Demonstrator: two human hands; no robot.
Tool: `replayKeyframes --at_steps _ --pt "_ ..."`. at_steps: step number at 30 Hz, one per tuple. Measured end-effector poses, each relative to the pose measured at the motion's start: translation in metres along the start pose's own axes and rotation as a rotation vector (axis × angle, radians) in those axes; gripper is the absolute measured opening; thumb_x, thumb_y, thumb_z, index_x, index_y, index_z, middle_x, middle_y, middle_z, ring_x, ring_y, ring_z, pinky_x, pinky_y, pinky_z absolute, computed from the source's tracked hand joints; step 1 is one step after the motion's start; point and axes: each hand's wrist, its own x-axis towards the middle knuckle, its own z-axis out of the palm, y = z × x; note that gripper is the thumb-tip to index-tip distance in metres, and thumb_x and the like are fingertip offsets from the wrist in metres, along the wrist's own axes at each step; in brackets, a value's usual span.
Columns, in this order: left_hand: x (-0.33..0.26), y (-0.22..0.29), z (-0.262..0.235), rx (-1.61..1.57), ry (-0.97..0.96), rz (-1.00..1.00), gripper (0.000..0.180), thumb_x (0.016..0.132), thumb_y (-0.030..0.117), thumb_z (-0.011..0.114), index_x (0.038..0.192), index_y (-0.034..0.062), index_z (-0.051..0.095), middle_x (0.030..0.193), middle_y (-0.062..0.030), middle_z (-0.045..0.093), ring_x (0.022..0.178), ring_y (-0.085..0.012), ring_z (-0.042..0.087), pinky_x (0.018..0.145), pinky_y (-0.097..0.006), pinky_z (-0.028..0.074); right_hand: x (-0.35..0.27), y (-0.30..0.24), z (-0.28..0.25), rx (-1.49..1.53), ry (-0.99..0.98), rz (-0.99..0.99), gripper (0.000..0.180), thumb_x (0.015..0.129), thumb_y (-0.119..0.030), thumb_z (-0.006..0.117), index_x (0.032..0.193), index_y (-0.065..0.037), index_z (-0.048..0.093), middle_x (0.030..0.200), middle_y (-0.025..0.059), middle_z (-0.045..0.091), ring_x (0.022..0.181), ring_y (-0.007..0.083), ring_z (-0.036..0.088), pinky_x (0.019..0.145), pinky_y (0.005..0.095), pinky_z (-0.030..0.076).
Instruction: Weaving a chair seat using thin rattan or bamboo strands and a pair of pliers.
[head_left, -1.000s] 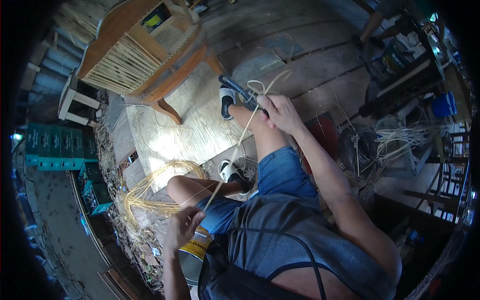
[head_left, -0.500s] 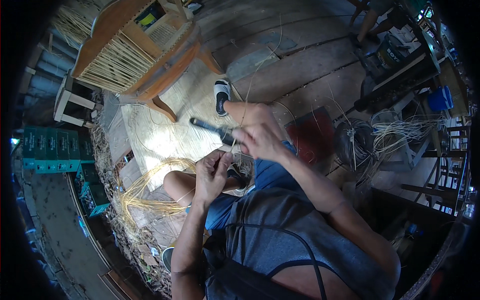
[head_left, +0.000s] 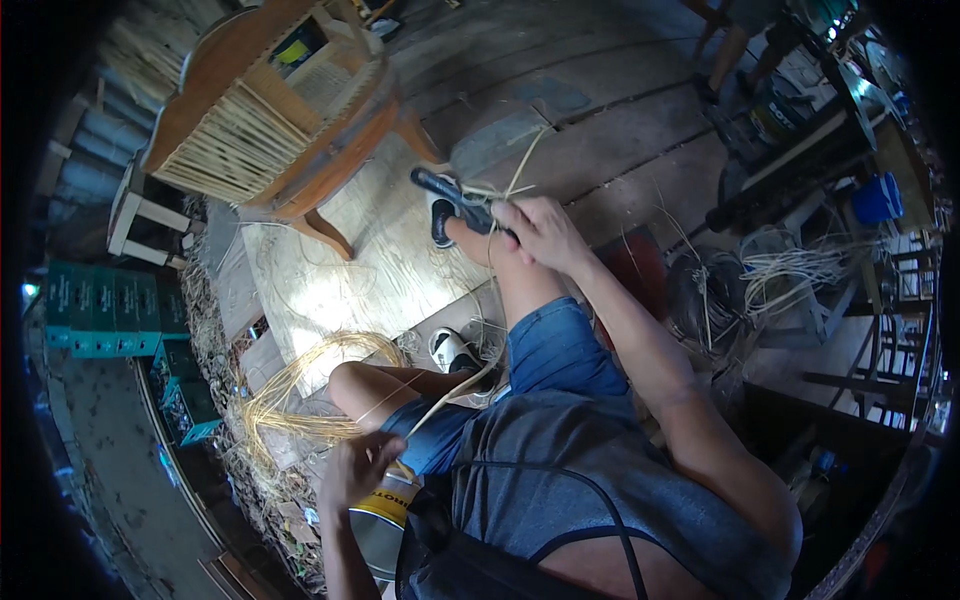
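"Since the right hand is wrapped tightly around a dark tool, where does the strip run?"

"From that grip down to the left hand, slack and bent between the two. A short end sticks up past the right hand, with a small loop beside the tool."

"And the left hand's grip?"

"Its fingers are half curled and the strip meets their tips; whether they pinch it, I cannot tell."

"Any containers near it?"

"A can with a yellow band, just below the left hand. Its inside is hidden. Well out to that hand's left stand green crates in a row, and a lower crate, nearer to it, has small things inside, too dim to name."

"What about the right hand's side?"

"A blue bucket, well apart to its right, and a dark bucket farther ahead. I cannot make out the contents of either."

"Other strips?"

"A golden coil lies near the left hand, ahead of it. A pale bundle sits to the right hand's right."
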Motion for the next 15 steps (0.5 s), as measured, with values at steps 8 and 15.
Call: replayKeyframes --at_steps 8,15 --pt "0.142 0.049 0.048 -0.663 0.083 0.186 0.027 0.095 0.024 0.057 0.098 -0.0033 0.06 0.073 -0.0012 0.059 0.065 -0.0071 0.051 0.061 -0.022 0.043 -0.056 -0.011 0.072 -0.148 -0.03 -0.148 0.035 0.095 -0.026 0.05 0.075 0.002 0.058 0.063 0.0211 0.058 0.059 0.0316 0.061 0.057 0.0405 0.046" --pt "0.11 0.041 0.058 -0.365 0.345 0.35 0.026 0.095 0.018 0.055 0.077 -0.001 0.058 0.059 0.0033 0.047 0.053 -0.0041 0.041 0.047 -0.021 0.031 -0.044 0.017 0.056 0.16 -0.137 0.198 0.042 0.098 -0.036 0.049 0.072 -0.004 0.06 0.054 -0.0004 0.054 0.041 0.0056 0.049 0.037 0.0219 0.038"
